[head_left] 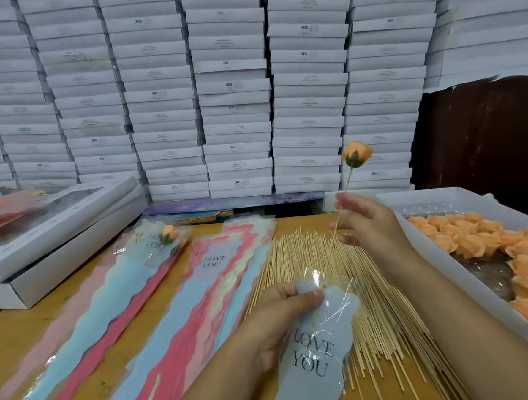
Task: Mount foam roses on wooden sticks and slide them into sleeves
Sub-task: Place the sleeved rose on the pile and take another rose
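Two hands work over the wooden desk [23, 332]. The left hand [282, 316] pinches the top edge of a pale blue sleeve [315, 351] between thumb and fingers, holding its clear mouth up; the sleeve reads "LOVE YOU" and hangs down toward the near edge. The right hand [369, 224] is raised above the desk with its fingers loosely spread around a thin wooden stick [335, 229], and whether the fingertips actually clasp the stick I cannot tell. An orange foam rose [356, 153] with a green base sits on the stick's upper end, high above both hands, while the stick's lower end is inside the sleeve's mouth just beside the left thumb.

Beneath the hands a broad heap of bare sticks [371, 310] lies fanned across the desk. To its left are overlapping piles of empty sleeves [177, 313] in pink, red, blue and cream. On the farther pile rests a finished rose in its sleeve [166, 236]. At the right a white tray [446, 269] holds many loose orange rose heads [481, 239]. Flat grey boxes [57, 234] sit at the left, and stacked white boxes [234, 87] fill the wall behind.
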`<state>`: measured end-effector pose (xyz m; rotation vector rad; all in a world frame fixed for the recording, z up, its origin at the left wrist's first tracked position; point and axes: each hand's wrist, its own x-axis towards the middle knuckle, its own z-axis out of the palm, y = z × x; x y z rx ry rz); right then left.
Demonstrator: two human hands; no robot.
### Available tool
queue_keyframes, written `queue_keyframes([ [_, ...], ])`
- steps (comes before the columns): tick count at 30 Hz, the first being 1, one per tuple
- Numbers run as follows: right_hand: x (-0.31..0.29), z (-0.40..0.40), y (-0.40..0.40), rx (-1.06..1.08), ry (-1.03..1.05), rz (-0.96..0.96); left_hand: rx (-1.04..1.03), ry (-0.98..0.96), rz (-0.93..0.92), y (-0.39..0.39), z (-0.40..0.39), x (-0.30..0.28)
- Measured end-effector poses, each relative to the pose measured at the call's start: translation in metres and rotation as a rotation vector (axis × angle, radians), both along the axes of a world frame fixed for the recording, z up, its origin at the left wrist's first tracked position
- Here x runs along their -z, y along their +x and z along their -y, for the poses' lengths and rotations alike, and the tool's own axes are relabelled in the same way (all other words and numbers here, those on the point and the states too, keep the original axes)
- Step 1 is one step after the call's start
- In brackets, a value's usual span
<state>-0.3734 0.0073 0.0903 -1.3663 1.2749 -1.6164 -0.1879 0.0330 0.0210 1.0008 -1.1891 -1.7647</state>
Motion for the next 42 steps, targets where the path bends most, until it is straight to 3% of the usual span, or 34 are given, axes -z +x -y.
queue_keyframes([
  [9, 0.032, -0.022, 0.010, -0.205, 0.094, -0.184, 0.023, -0.014, -0.100, 0.003, 0.001, -0.008],
  [13, 0.037, -0.028, 0.012, -0.247, 0.120, -0.164, 0.043, -0.027, -0.128, 0.005, 0.001, -0.006],
  [20, 0.016, -0.015, 0.006, -0.123, 0.080, -0.011, 0.091, -0.014, -0.099, 0.006, -0.002, -0.006],
  [31, 0.049, -0.037, 0.013, -0.251, 0.103, -0.084, 0.086, -0.014, -0.142, 0.007, 0.000, -0.007],
  [35, 0.042, -0.037, 0.006, -0.172, 0.076, -0.010, 0.074, -0.007, -0.132, 0.008, 0.001, -0.006],
  [39, 0.023, -0.024, -0.016, 0.049, 0.077, 0.248, 0.066, 0.002, -0.118, 0.009, 0.001, -0.008],
  [42, 0.015, -0.011, -0.020, 0.034, 0.096, 0.185, 0.081, 0.016, -0.111, 0.009, 0.000, -0.006],
])
